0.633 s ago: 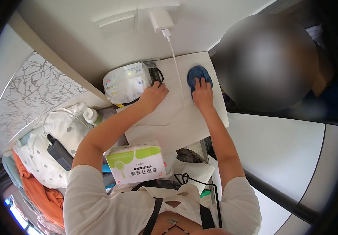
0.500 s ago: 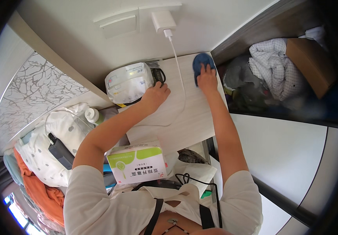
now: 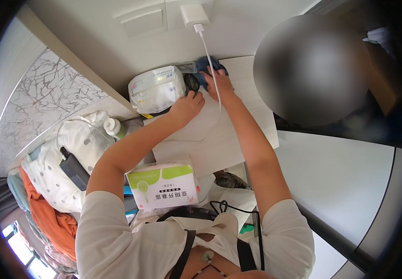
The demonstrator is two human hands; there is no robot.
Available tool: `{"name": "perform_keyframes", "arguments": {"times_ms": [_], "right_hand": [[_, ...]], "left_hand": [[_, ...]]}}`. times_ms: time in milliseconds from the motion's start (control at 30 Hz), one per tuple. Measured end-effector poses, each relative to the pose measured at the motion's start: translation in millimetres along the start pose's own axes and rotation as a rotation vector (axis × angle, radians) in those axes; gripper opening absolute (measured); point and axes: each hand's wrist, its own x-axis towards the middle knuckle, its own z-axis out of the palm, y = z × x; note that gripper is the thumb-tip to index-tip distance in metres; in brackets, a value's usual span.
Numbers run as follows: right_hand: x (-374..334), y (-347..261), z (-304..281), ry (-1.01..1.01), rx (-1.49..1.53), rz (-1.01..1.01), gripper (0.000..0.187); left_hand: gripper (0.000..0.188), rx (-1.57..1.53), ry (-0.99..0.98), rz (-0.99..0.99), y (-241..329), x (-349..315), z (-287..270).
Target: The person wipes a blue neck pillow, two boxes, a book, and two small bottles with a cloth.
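Head view: R hand [image 3: 220, 86], upper middle of frame, has blue cloth [image 3: 205, 63] bunched under bent fingers; cloth's at back edge of pale wood-look tabletop [image 3: 252, 111], near the wall, just R of a dark item [image 3: 191, 83]. White cable [image 3: 204, 46] drops from white charger [image 3: 194, 15] at top of frame & passes in front of R hand, then curves down over the tabletop. L hand [image 3: 188, 108], just L of centre, has fingers curled in, nearly closed, at lower end of dark item; touching it, but can't tell if it's gripped. White plastic pkg [image 3: 157, 90] w/ printing sits L of dark item, above L wrist. Lower middle: white-&-green box [image 3: 164, 186] in front of the person's chest, btwn the forearms. L side of frame: bottle [image 3: 112, 126] w/ white cap, black power-bank-like block [image 3: 74, 168] on white spotted fabric [image 3: 70, 139], orange cloth [image 3: 50, 223] lower L. Upper L: white wall switch plate [image 3: 143, 21]. Upper R: round blurred patch [image 3: 310, 69] hides most of that area, w/ brown cardboard [image 3: 382, 88] partly visible at its R edge. White panel [image 3: 336, 176] below, R side.
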Motion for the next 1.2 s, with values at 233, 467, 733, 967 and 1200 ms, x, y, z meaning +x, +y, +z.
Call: {"name": "perform_keyframes", "arguments": {"times_ms": [233, 467, 733, 967, 1200], "right_hand": [[-26, -17, -4, 0.059, -0.065, 0.100, 0.049], [-99, -44, -11, 0.040, -0.093, 0.148, 0.047], [-183, -86, -12, -0.137, -0.115, 0.241, 0.052], [-220, -119, -26, -0.303, 0.139, 0.318, 0.050], [-230, -129, -21, -0.358, 0.428, 0.369, 0.043]], "left_hand": [[0.043, -0.119, -0.029, 0.039, -15, -28, -3], [0.042, -0.352, -0.172, 0.023, -23, -34, -6], [0.026, -0.957, 0.120, -0.213, -22, -79, -59], [0.029, -1.401, 0.424, -0.620, 6, -186, -88], [0.045, -1.588, 0.523, -0.949, 68, -264, -80]]}}
